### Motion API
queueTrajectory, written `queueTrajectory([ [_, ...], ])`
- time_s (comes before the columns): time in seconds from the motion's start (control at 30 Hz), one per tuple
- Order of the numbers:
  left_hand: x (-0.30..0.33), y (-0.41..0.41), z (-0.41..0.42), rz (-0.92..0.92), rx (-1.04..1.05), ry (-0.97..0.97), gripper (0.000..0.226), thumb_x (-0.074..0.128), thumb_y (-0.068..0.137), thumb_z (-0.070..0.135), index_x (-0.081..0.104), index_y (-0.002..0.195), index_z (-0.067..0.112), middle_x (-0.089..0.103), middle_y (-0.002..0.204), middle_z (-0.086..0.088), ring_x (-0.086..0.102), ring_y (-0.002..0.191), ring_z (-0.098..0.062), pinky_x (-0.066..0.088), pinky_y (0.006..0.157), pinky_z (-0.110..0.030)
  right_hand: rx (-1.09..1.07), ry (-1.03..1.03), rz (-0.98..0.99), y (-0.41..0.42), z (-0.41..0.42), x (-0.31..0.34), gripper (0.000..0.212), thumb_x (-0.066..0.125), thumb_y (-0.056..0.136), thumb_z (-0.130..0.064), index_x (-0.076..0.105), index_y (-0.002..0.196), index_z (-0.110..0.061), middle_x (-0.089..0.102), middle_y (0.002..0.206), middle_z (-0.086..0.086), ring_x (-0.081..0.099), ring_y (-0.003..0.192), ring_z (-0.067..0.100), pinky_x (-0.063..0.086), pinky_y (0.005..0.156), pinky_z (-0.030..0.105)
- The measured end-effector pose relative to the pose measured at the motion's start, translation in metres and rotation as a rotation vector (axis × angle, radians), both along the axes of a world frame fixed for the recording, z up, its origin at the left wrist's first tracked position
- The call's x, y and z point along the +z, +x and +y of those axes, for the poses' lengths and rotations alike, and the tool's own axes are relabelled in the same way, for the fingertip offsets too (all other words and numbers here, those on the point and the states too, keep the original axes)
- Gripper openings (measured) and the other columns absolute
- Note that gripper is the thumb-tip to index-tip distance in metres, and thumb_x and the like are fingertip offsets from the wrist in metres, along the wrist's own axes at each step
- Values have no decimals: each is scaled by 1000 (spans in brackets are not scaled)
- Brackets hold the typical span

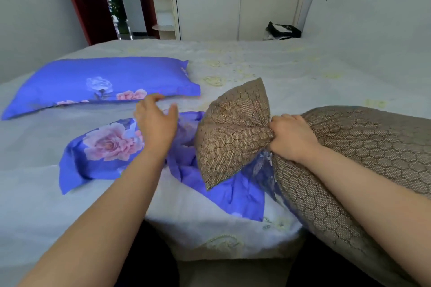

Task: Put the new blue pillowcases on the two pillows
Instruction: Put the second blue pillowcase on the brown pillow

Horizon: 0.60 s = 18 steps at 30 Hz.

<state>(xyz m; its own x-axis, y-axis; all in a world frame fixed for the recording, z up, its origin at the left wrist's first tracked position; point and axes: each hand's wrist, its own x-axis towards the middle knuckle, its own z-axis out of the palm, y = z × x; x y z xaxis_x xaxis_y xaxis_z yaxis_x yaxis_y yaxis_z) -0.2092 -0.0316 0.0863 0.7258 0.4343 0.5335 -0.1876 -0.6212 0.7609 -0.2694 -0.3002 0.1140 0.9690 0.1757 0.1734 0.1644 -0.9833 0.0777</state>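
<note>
Bedding covers most of the view: a wide bed [256, 72] under a pale white quilted cover with faint yellow heart motifs, its near edge and rounded corner falling away just in front of the person. On the left side of the bed, well back from the near edge, lies a plump pillow already dressed in a blue pillowcase printed with pink and white roses [100, 84], its long edges running roughly across the view. Nearer, between that pillow and the near edge, an empty blue floral pillowcase [105, 147] lies rumpled and flat, one corner pointing toward the bed's edge and its right part spreading under the second pillow. That second pillow, a brown one in a hexagon-patterned mesh fabric [349, 151], lies at the right, its far end overhanging the near right corner of the bed. The right hand [291, 137] is clenched round a pinched waist of this brown pillow, so that a fan-shaped end of it stands up to the left of the fist. The left hand [156, 121] hangs above the loose pillowcase with fingers spread and relaxed, holding nothing; whether it touches the cloth cannot be told. Beyond the pillows the bed stretches bare to its far edge, where a dark bundle [283, 30] sits by a white headboard with dark leaf shapes [363, 18] and a white wardrobe [210, 16].
</note>
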Motion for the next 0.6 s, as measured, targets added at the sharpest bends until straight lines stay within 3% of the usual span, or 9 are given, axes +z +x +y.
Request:
queueTrajectory([
  [0.1, -22, -3, 18, 288, 140, -117, 72, 75, 73, 36, 43, 132, 10, 39, 136, -18, 34, 129, -32, 28, 105, -40, 1, 78, -195, 15, 11, 26, 24, 55, 74, -13, 62, 95, -3, 59, 98, 12, 53, 101, 31, 35, 92, 36],
  [0.23, -41, -10, 20, 384, 152, -261, 93, 77, 72, 25, 22, 146, 16, 22, 148, -15, 24, 137, -31, 24, 108, -40, 32, 79, -382, 47, 52, 48, 23, 56, 75, -12, 64, 94, -4, 59, 100, 11, 50, 99, 29, 34, 90, 38],
  [0.3, -43, -10, 24, 433, 173, -429, 83, 72, 76, 17, 25, 145, 15, 32, 144, -18, 38, 130, -27, 34, 103, -37, 42, 55, -379, 60, 73, 39, 25, 58, 75, -15, 65, 97, -7, 59, 103, 8, 50, 101, 28, 34, 92, 39],
  [0.33, -44, -10, 28, 435, 145, -538, 66, 67, 80, 13, 36, 138, 13, 46, 133, -20, 53, 115, -20, 45, 92, -30, 39, 46, -359, 65, 80, 29, 26, 59, 75, -18, 65, 98, -8, 59, 105, 8, 50, 103, 28, 34, 92, 39],
  [0.37, -44, -11, 34, 429, 102, -665, 42, 61, 85, 10, 46, 124, 13, 57, 113, -20, 63, 89, -12, 50, 72, -22, 32, 44, -330, 70, 87, 14, 27, 61, 76, -20, 65, 100, -9, 59, 106, 8, 49, 104, 27, 34, 93, 39],
  [0.4, -41, -13, 38, 449, 56, -788, 23, 55, 90, 9, 51, 112, 13, 58, 93, -16, 62, 69, -9, 49, 56, -18, 17, 41, -295, 74, 92, -3, 28, 62, 76, -22, 65, 101, -10, 59, 108, 7, 49, 105, 26, 34, 94, 39],
  [0.43, -44, -12, 45, 487, 1, -898, 14, 50, 93, 12, 53, 107, 12, 57, 86, -11, 59, 65, -13, 47, 51, -18, -5, 39, -263, 75, 96, -21, 30, 64, 76, -25, 64, 102, -10, 59, 109, 7, 49, 107, 26, 34, 94, 39],
  [0.5, -46, -13, 54, 529, -142, -1052, 16, 50, 91, 18, 61, 99, 10, 61, 82, -8, 57, 67, -19, 49, 50, -20, -37, 74, -249, 80, 102, -44, 33, 64, 75, -27, 64, 105, -10, 59, 112, 7, 48, 109, 26, 33, 94, 38],
  [0.6, -46, -13, 56, 606, -298, -1075, 14, 54, 91, 20, 57, 77, 18, 56, 56, 4, 51, 47, -9, 41, 41, -13, -107, 153, -259, 89, 107, -44, 32, 61, 75, -24, 65, 103, -9, 60, 110, 8, 51, 107, 27, 34, 92, 38],
])
